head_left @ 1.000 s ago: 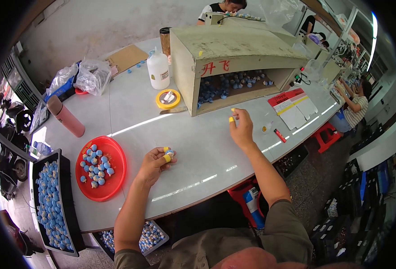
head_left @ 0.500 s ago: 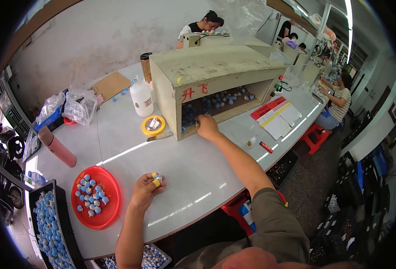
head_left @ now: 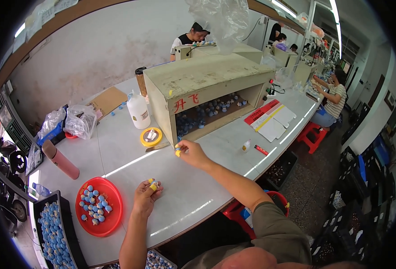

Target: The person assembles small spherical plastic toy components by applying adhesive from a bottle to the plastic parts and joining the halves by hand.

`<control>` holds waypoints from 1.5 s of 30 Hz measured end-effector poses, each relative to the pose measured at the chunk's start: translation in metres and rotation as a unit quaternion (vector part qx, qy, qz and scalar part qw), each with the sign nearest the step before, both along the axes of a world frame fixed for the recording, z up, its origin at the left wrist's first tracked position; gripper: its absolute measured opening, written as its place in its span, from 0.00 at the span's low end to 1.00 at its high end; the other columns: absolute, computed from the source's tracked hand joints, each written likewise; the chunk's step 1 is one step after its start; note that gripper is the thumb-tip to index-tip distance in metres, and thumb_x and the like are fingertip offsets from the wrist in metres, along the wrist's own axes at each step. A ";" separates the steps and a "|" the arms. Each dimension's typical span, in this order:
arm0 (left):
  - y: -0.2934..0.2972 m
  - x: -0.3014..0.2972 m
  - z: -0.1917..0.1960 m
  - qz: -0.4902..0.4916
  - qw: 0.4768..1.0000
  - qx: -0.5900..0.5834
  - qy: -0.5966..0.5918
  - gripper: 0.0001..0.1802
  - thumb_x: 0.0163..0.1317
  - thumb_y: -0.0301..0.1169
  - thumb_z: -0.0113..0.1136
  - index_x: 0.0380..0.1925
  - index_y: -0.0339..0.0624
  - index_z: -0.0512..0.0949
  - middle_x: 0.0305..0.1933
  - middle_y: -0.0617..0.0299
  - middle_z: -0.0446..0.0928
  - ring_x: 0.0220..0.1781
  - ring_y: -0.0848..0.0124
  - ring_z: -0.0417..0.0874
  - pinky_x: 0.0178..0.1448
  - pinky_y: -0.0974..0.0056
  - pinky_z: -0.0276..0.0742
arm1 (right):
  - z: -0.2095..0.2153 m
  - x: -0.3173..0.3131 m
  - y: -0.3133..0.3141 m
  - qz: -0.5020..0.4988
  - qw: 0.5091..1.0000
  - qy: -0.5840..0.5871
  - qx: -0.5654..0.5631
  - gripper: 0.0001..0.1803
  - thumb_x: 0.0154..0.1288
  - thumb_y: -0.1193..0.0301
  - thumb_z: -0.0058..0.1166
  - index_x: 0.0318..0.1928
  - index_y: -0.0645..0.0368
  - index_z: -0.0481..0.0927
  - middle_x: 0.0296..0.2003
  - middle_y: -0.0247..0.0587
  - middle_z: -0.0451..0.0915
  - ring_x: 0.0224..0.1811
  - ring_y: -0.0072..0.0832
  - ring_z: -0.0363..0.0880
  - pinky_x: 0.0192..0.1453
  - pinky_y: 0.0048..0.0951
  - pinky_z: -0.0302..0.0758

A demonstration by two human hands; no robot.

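My left hand (head_left: 145,197) is above the table, yellow covers on its fingertips, pinching a small blue-and-white piece (head_left: 156,183) whose shape is partly hidden. Just outside the front of the beige metal box (head_left: 207,74), my right hand (head_left: 192,154) is closed in a pinch, also with yellow fingertip covers. A bit of blue shows at its fingertips, too small to make out fully. Inside the box lie many small blue-and-white ball-shaped pieces (head_left: 220,106). A red round tray (head_left: 115,219), left of my left hand, holds several blue balls with pale ends (head_left: 90,194).
Left of the box stand a white bottle (head_left: 138,112), a yellow tape roll (head_left: 151,137) and a flat blade (head_left: 158,147). A pink flask (head_left: 61,160) stands farther left, above a black crate (head_left: 68,219) of blue balls. Papers (head_left: 272,121) and a small glue bottle (head_left: 246,145) lie right. Other people sit beyond.
My right hand has come out of the box opening, back and to the left toward my left hand. The left hand still holds its piece. The whole view has shifted slightly.
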State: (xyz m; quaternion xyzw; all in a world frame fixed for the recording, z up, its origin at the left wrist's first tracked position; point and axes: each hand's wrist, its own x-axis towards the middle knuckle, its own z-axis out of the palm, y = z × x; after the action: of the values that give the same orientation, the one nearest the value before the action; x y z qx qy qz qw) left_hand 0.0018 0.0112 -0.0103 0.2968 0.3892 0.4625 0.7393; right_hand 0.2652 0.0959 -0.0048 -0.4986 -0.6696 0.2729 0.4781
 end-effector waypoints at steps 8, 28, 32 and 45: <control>-0.002 0.002 -0.003 0.006 0.999 0.030 -0.042 0.13 0.68 0.26 0.57 0.50 0.36 0.70 0.46 0.56 0.79 0.43 0.70 0.84 0.44 0.72 0.83 | 0.013 -0.090 -0.080 0.107 0.989 0.098 0.001 0.13 0.59 0.76 0.61 0.45 0.63 0.76 0.37 0.39 0.81 0.39 0.27 0.80 0.41 0.27 0.76; -0.003 0.001 -0.003 0.016 0.993 -0.002 -0.116 0.13 0.73 0.27 0.47 0.54 0.33 0.69 0.52 0.51 0.76 0.54 0.64 0.82 0.58 0.64 0.80 | -0.011 -0.081 -0.066 0.132 0.983 0.119 -0.042 0.11 0.64 0.81 0.56 0.47 0.63 0.76 0.43 0.39 0.83 0.45 0.25 0.80 0.45 0.26 0.75; -0.005 0.002 -0.002 0.006 0.994 -0.003 -0.108 0.14 0.72 0.26 0.49 0.54 0.33 0.68 0.51 0.53 0.76 0.52 0.65 0.82 0.57 0.66 0.81 | -0.004 -0.079 -0.071 0.141 0.983 0.108 -0.039 0.11 0.65 0.80 0.55 0.47 0.62 0.76 0.44 0.37 0.82 0.45 0.24 0.79 0.47 0.25 0.75; -0.004 0.004 -0.005 0.012 0.998 0.014 -0.067 0.13 0.68 0.26 0.57 0.51 0.35 0.73 0.49 0.57 0.78 0.48 0.67 0.83 0.52 0.67 0.83 | 0.009 -0.075 -0.072 0.157 0.984 -0.021 0.080 0.15 0.56 0.86 0.57 0.45 0.61 0.76 0.45 0.41 0.81 0.45 0.32 0.80 0.46 0.28 0.76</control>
State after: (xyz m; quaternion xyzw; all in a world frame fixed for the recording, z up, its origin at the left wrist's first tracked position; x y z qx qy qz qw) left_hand 0.0062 0.0074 -0.0150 0.2709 0.3354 0.4956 0.7540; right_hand 0.1903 0.0235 0.0043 -0.3529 -0.7689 0.2796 0.4539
